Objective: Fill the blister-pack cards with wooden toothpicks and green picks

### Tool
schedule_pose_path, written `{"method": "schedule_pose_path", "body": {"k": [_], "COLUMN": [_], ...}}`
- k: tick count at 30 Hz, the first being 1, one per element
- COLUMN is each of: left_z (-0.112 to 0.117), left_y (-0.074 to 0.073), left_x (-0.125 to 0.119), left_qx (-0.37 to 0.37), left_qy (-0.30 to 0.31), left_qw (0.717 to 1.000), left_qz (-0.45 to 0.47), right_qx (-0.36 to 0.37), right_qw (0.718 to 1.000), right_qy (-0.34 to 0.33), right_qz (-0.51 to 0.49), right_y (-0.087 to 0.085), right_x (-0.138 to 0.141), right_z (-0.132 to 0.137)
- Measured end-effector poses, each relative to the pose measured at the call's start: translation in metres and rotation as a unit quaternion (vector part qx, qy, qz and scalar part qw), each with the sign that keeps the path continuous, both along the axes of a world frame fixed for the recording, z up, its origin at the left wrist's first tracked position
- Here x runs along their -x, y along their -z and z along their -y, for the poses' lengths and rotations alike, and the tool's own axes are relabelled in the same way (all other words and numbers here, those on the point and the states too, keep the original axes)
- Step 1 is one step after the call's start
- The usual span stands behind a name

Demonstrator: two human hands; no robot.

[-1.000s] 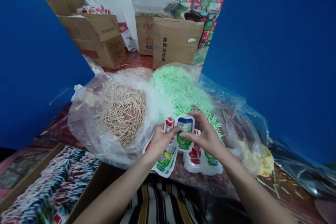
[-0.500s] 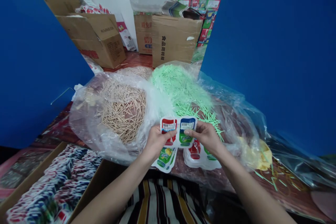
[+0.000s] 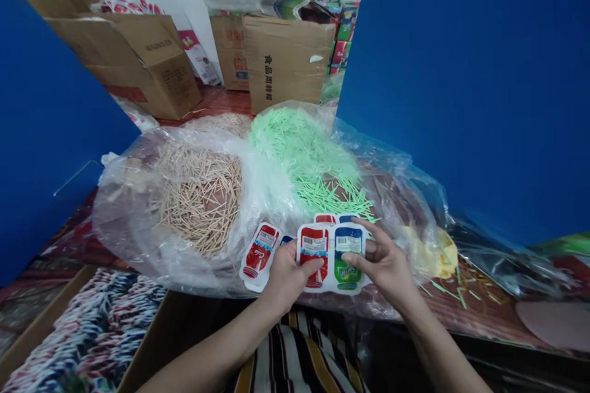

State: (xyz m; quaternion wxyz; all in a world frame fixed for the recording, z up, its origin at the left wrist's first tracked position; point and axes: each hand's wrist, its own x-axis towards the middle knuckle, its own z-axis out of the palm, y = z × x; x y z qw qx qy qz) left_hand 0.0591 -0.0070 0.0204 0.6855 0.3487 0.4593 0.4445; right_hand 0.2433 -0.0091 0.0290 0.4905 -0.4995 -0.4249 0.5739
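Between both hands is a flat twin candy packet (image 3: 332, 252), one half a red cola can print, the other a blue-and-green Sprite can print. My left hand (image 3: 286, 275) is closed on its left edge, thumb across the red half. My right hand (image 3: 386, 258) pinches the right side, thumb on the green half. Another twin packet (image 3: 262, 252) lies tilted under and left of my left hand, partly covered. Behind the held one, the top edge of a further packet (image 3: 326, 218) shows.
Brown sticks (image 3: 203, 196) and light green sticks (image 3: 304, 147) lie in piles on clear plastic sheets. At lower left, a carton (image 3: 152, 325) holds rows of packets. Cardboard boxes (image 3: 288, 64) stand behind. Blue panels (image 3: 474, 73) flank both sides. A yellow crumpled piece (image 3: 445, 253) lies right.
The view has shifted right. Both hands have brought the held packet lower and closer to me, over the stack at right. The left packet now shows its red half beside my left hand.
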Motion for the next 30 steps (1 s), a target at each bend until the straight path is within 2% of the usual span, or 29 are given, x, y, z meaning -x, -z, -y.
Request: {"method": "schedule_pose_path", "body": {"k": [3, 8, 12, 15, 16, 17, 19, 21, 22, 24, 25, 27, 30], "left_z": [-0.008, -0.016, -0.021, -0.025, -0.026, -0.026, -0.025, -0.023, -0.022, -0.02, -0.02, -0.021, -0.026], "left_y": [-0.007, -0.009, -0.004, 0.0, 0.002, 0.003, 0.007, 0.013, 0.016, 0.024, 0.028, 0.036, 0.047], "left_x": [-0.007, -0.01, -0.001, 0.013, 0.02, 0.028, 0.044, 0.06, 0.067, 0.078, 0.081, 0.087, 0.094], "left_qx": [-0.005, 0.017, -0.023, -0.088, -0.117, -0.152, -0.195, -0.184, -0.164, -0.126, -0.112, -0.094, -0.068], "left_qy": [-0.005, 0.018, 0.04, 0.039, 0.026, 0.007, -0.021, -0.02, -0.008, 0.018, 0.026, 0.029, 0.027], "left_qw": [1.0, 0.998, 0.999, 0.988, 0.973, 0.945, 0.85, 0.745, 0.705, 0.652, 0.64, 0.639, 0.683], "left_qz": [0.028, 0.059, 0.004, -0.121, -0.197, -0.289, -0.489, -0.64, -0.69, -0.747, -0.76, -0.763, -0.726], "right_qx": [-0.019, -0.049, -0.1, -0.127, -0.125, -0.12, -0.119, -0.139, -0.155, -0.19, -0.209, -0.259, -0.351], "right_qw": [1.0, 0.997, 0.988, 0.967, 0.955, 0.939, 0.893, 0.848, 0.83, 0.806, 0.795, 0.774, 0.763], "right_qy": [0.011, -0.041, 0.006, 0.013, 0.0, -0.01, -0.005, 0.026, 0.043, 0.08, 0.106, 0.159, 0.182], "right_qz": [0.007, 0.041, 0.118, 0.219, 0.267, 0.323, 0.435, 0.512, 0.534, 0.555, 0.56, 0.556, 0.511], "right_y": [-0.009, -0.014, -0.007, 0.002, 0.006, 0.01, 0.018, 0.025, 0.027, 0.028, 0.028, 0.024, 0.018], "right_x": [-0.006, -0.017, -0.023, -0.031, -0.034, -0.037, -0.042, -0.043, -0.042, -0.037, -0.034, -0.025, -0.01], "right_z": [-0.005, -0.012, -0.016, -0.022, -0.025, -0.027, -0.029, -0.028, -0.027, -0.021, -0.019, -0.014, -0.009]}}
